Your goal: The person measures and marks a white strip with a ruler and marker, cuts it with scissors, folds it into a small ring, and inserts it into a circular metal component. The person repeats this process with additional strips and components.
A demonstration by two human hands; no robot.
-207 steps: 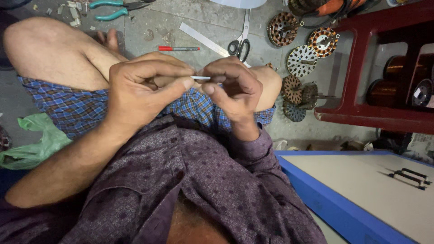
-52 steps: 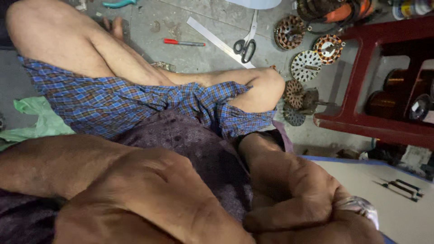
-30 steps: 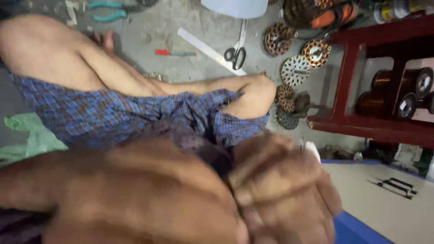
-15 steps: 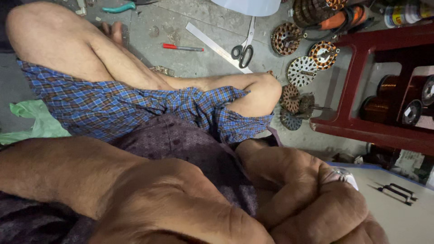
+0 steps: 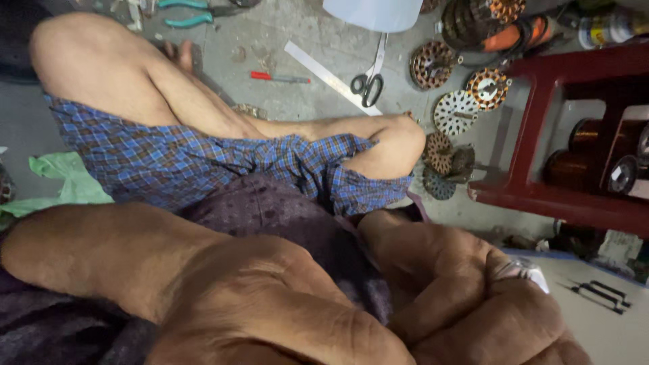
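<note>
While the person sits cross-legged on the grey concrete floor (image 5: 284,47), both hands are raised very close to the camera and fill the lower part of the view. Bare legs (image 5: 135,88) and blue checked shorts (image 5: 169,162) take up the middle, with a dark purple shirt (image 5: 284,216) below them.

Largest in view is the left hand (image 5: 263,304), seen from its back, fingers curled down out of frame; whether it grips anything cannot be told. Just beside it, touching or nearly so, the right hand (image 5: 487,304) is curled narrow, and a small pale, shiny piece (image 5: 524,272) peeps out at the top of its folded fingers. That piece sits against the right hand's knuckles, on the side away from the left hand; what it is stays too blurred to say.

To the right stands a dark red shelf unit (image 5: 541,135) holding spools of copper wire (image 5: 588,135). A blue-edged white board (image 5: 608,324) lies at the lower right corner. A green cloth (image 5: 61,182) lies at the left beside the shorts.

Smaller things are scattered well apart from the hands on the floor beyond the knees: round wound stator cores (image 5: 460,111), a flat metal ruler (image 5: 324,74), black-handled scissors (image 5: 368,84), teal-handled pliers (image 5: 189,13) and a small red-handled screwdriver (image 5: 277,78).
</note>
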